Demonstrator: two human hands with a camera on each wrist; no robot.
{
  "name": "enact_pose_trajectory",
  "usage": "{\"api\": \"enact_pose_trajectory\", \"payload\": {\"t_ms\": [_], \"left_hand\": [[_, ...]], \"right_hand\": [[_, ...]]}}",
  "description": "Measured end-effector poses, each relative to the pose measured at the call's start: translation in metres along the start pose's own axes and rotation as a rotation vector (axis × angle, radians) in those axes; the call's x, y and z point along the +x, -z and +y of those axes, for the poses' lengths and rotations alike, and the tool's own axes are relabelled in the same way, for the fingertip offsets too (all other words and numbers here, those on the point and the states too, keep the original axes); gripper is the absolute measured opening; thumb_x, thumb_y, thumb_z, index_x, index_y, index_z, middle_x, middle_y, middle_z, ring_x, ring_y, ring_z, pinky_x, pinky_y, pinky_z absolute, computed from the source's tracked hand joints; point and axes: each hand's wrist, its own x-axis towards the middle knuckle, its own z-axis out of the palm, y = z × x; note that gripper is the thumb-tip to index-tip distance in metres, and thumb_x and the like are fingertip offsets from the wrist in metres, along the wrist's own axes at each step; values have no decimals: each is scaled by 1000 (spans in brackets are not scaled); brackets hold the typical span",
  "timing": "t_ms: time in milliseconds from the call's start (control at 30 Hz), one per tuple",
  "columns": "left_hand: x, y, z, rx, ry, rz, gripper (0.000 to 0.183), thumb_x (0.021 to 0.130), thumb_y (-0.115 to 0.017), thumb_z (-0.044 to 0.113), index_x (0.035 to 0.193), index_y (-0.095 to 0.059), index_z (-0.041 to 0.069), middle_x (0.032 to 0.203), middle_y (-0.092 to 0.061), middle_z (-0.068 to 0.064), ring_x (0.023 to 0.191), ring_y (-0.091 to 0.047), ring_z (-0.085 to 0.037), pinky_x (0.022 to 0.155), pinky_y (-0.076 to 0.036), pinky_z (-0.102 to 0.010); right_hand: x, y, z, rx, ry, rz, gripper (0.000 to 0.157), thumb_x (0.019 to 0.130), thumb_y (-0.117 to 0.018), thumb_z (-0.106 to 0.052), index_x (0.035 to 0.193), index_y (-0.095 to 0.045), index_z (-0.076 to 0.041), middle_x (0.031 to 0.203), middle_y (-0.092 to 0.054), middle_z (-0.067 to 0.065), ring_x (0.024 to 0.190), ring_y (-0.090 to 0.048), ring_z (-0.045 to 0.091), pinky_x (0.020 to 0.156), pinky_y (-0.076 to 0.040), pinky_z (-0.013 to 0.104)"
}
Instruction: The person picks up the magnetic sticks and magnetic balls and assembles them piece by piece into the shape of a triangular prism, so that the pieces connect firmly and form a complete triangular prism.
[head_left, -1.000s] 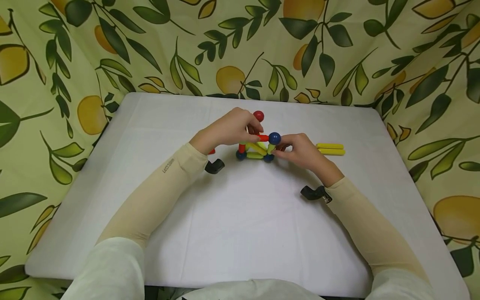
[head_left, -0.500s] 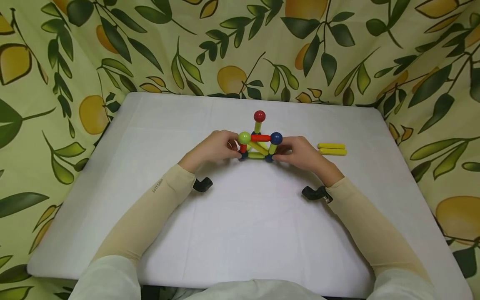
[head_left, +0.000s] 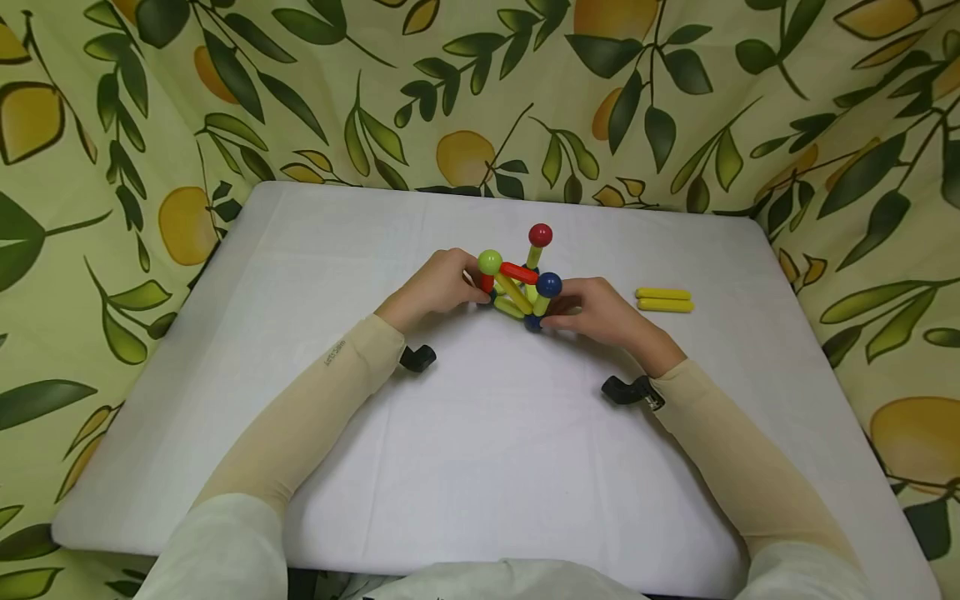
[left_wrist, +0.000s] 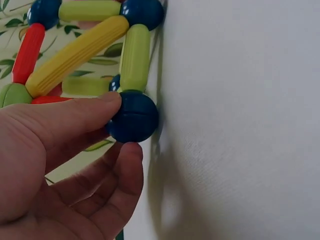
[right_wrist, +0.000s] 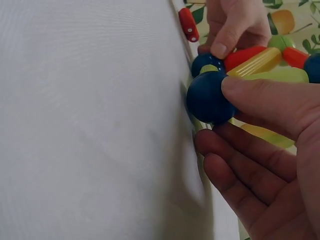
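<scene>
On the table stands a frame of magnetic building sticks and balls. Its top has a green ball (head_left: 490, 262) and a blue ball (head_left: 549, 285), with a red stick (head_left: 519, 272) between them. A yellow stick (head_left: 514, 294) runs diagonally down the front. Behind, a red ball (head_left: 540, 235) tops an upright yellow-green stick. My left hand (head_left: 444, 285) pinches the lower left blue ball (left_wrist: 134, 120) between thumb and fingers. At the lower right corner, my right hand (head_left: 597, 308) holds another blue ball (right_wrist: 209, 97), thumb on its side and fingertips beneath.
Two loose yellow sticks (head_left: 665, 306) lie side by side to the right, beyond the right hand. Red sticks (right_wrist: 188, 24) lie past the left hand in the right wrist view. A patterned curtain (head_left: 480, 100) hangs behind the white table (head_left: 480, 467).
My left hand left the top red stick and went down to the lower left ball. The frame has since turned, its right front corner nearer me and the red ball farther right.
</scene>
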Motion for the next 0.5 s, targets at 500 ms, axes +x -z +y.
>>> {"api": "enact_pose_trajectory", "payload": {"t_ms": [500], "left_hand": [[35, 13, 1, -76, 41, -29, 28, 96, -80, 5, 124, -80, 3, 113, -78, -7, 107, -63, -27, 104, -48, -41]], "right_hand": [[-3, -14, -21, -19, 112, -96, 27, 98, -82, -13, 124, -80, -6, 106, -79, -1, 99, -73, 20, 92, -61, 44]]}}
